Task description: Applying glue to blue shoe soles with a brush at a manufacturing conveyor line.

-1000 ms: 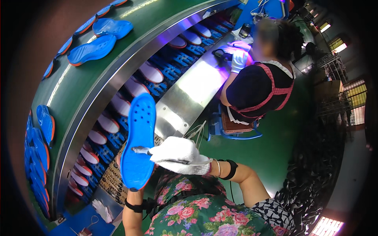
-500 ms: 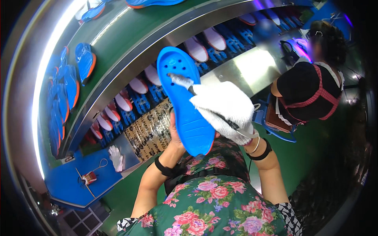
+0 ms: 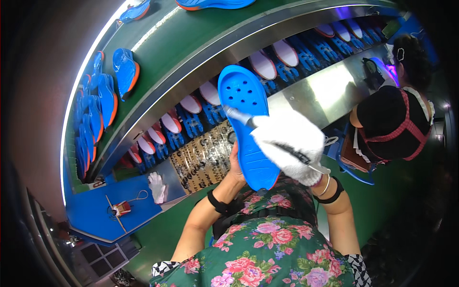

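A blue shoe sole (image 3: 253, 155) is held out in front of me, its side with small holes facing up and its far end tilted to the left. My bare left hand (image 3: 235, 165) grips it from beneath and along its left edge; most of those fingers are hidden under it. A white knit glove covers my right hand (image 3: 289, 143), which is closed around the dark handle of a small brush (image 3: 237, 115). The pale bristle end lies at the sole's left edge, just below the holes. A cord runs from the right wrist.
Blue soles with orange edges lie on the green belt (image 3: 158, 62). Below the belt, a row of white-and-red shoe pieces (image 3: 190, 104) stands beside blue parts. A white glove (image 3: 157, 186) rests near a blue board (image 3: 112, 217). Another person (image 3: 399, 115) sits at the right.
The brush has moved from the holes to the sole's left edge, nearer me. The whole view has shifted, so things appear farther right. Both hands keep their holds.
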